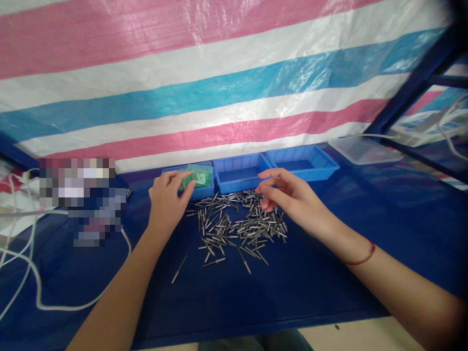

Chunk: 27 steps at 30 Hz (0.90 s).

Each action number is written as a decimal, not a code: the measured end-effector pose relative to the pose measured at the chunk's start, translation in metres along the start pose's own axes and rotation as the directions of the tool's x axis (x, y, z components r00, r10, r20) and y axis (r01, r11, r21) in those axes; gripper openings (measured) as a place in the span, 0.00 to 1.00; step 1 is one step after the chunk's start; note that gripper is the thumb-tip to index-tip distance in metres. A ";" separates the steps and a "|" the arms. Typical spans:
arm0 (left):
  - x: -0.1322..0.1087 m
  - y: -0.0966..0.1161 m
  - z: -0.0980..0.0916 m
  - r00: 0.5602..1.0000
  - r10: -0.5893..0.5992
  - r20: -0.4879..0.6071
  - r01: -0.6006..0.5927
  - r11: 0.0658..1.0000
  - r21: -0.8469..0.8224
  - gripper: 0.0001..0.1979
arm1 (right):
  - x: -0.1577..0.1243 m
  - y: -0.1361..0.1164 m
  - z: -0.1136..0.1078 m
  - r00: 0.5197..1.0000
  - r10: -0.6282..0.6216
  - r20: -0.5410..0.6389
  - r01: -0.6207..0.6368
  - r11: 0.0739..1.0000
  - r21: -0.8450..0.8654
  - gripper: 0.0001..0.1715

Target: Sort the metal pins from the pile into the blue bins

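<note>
My left hand [168,197] reaches to the left blue bin [203,194], thumb and fingers apart. Its fingertips are at the left edge of a green packet [203,175] with a pale printed label; whether they touch it I cannot tell. Over the right side of a spread pile of metal blind rivets [219,226], my right hand [283,192] hovers with fingers bent and somewhat apart, and nothing shows in it. A few single rivets lie nearer me, one off to the left [179,269].
Beside the left bin stand a middle blue bin [241,185] and a right blue bin [321,173]. A clear plastic lid [365,151] lies at the back right. White cables [66,307] run along the left. A striped sheet [219,97] hangs behind the dark blue tabletop [292,287].
</note>
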State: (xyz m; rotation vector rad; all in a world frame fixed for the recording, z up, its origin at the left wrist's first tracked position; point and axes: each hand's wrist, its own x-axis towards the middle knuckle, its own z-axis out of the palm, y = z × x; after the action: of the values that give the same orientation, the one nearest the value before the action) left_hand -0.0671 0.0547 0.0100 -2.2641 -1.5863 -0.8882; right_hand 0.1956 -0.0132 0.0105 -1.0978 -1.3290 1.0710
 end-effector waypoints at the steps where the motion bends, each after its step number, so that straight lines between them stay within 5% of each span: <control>1: -0.001 -0.001 0.001 1.000 0.016 -0.011 -0.016 1.000 0.005 0.15 | 0.001 0.000 -0.002 1.000 -0.014 -0.014 0.014 1.000 -0.017 0.17; 6: -0.003 0.004 0.002 0.991 0.130 -0.032 -0.131 0.991 -0.026 0.14 | 0.007 -0.002 -0.023 0.985 -0.164 -0.059 0.131 0.918 -0.374 0.07; 9: -0.002 0.014 -0.009 0.984 0.169 -0.048 -0.172 0.984 -0.043 0.14 | 0.009 -0.006 -0.039 0.971 -0.209 0.114 0.229 0.695 -0.681 0.07; 13: -0.013 0.024 -0.038 0.965 0.249 0.081 -0.242 0.967 -0.080 0.15 | 0.004 -0.002 -0.050 0.930 -0.200 0.310 0.368 0.493 -0.788 0.17; 17: -0.058 0.018 -0.059 0.913 0.238 0.331 -0.220 0.971 -0.091 0.29 | -0.010 0.013 -0.055 0.935 -0.186 0.302 0.354 0.481 -0.802 0.28; 21: -0.098 0.006 -0.054 0.850 0.224 0.477 -0.227 0.972 -0.051 0.43 | -0.023 0.029 -0.059 0.924 -0.173 0.342 0.382 0.479 -0.791 0.36; 27: -0.087 0.008 -0.030 0.830 0.222 0.512 -0.237 0.971 -0.037 0.47 | -0.038 0.038 -0.056 0.911 -0.138 0.389 0.404 0.495 -0.769 0.34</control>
State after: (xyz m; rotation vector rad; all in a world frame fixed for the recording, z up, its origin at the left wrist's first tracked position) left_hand -0.0899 -0.0311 -0.0171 -2.7508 -1.4353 -0.1951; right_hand 0.2541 -0.0431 -0.0316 -1.3594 -2.3025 0.2696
